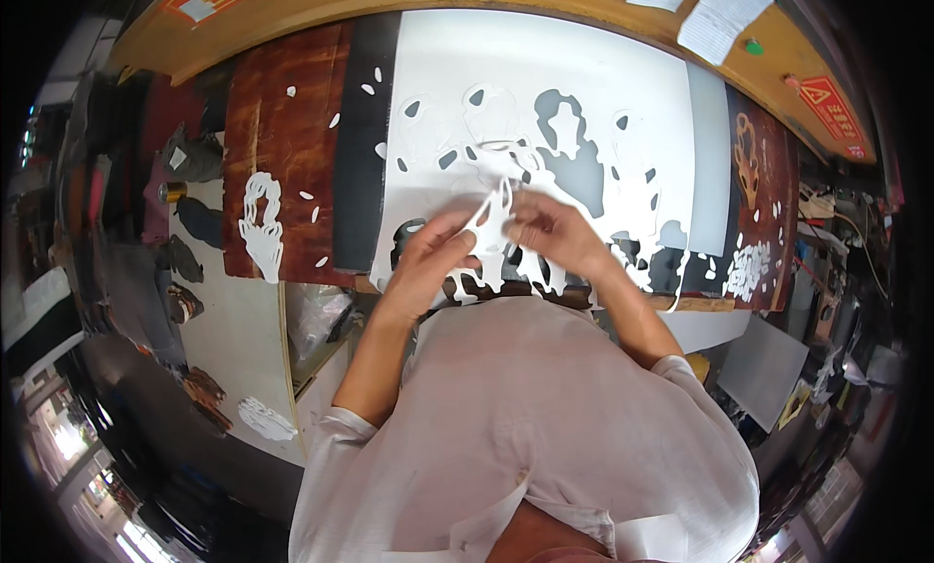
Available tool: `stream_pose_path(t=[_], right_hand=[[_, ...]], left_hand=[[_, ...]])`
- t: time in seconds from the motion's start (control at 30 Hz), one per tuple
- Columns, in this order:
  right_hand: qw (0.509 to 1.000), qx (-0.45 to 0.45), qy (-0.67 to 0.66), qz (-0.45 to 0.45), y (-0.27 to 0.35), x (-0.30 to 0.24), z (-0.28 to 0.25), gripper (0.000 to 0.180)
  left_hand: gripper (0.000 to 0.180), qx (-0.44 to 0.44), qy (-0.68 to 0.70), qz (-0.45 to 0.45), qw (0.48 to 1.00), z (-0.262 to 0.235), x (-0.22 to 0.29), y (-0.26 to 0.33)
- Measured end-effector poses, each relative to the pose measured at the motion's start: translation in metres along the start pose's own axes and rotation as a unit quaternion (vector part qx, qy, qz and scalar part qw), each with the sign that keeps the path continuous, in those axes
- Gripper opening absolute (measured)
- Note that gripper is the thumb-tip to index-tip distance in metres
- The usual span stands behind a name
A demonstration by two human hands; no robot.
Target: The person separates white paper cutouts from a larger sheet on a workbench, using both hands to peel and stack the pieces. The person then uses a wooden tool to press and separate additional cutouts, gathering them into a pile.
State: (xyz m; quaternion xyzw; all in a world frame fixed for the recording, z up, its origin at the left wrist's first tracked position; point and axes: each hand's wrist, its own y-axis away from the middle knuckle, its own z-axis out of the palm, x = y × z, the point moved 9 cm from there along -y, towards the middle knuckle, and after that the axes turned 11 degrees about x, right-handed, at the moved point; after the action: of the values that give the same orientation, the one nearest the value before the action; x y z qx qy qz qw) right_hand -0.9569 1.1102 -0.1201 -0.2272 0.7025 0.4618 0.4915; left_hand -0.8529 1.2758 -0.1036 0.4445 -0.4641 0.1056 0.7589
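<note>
A white flat cut-out piece (494, 224) with looped openings is held up between both hands at the near edge of the white sheet (545, 52). My left hand (428, 259) pinches its left side with thumb and fingers. On its other side, my right hand (553, 230) is closed on the piece too. Beneath the hands, the near part of the sheet is cut into ragged strips and holes, with dark board showing through. Farther up, outlines of similar shapes are cut in the sheet. One large gap (574, 169) shows the grey surface under it.
A pile of white cut pieces (261, 237) lies on the red-brown board (287, 154) at left. Small white scraps (749, 271) are heaped at right, near a brown looped shape (746, 164). A yellow machine beam (555, 3) with a green button (753, 47) spans the far side.
</note>
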Motion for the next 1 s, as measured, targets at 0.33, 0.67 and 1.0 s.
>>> stream_pose_path(t=[0.33,0.67,1.0], right_hand=[[0.999,-0.013,-0.003,-0.047,-0.028,-0.028,0.016,0.026],[0.984,-0.071,0.047,0.159,-0.029,0.021,0.063,0.031],[0.959,0.054,-0.127,0.248,0.003,0.061,0.060,0.027]], left_hand=[[0.051,0.179,0.051,0.205,0.961,-0.068,0.102,0.013],[0.055,0.193,-0.408,0.540,0.711,-0.046,0.134,-0.007],[0.063,0.022,-0.599,0.425,0.678,-0.026,0.034,-0.051]])
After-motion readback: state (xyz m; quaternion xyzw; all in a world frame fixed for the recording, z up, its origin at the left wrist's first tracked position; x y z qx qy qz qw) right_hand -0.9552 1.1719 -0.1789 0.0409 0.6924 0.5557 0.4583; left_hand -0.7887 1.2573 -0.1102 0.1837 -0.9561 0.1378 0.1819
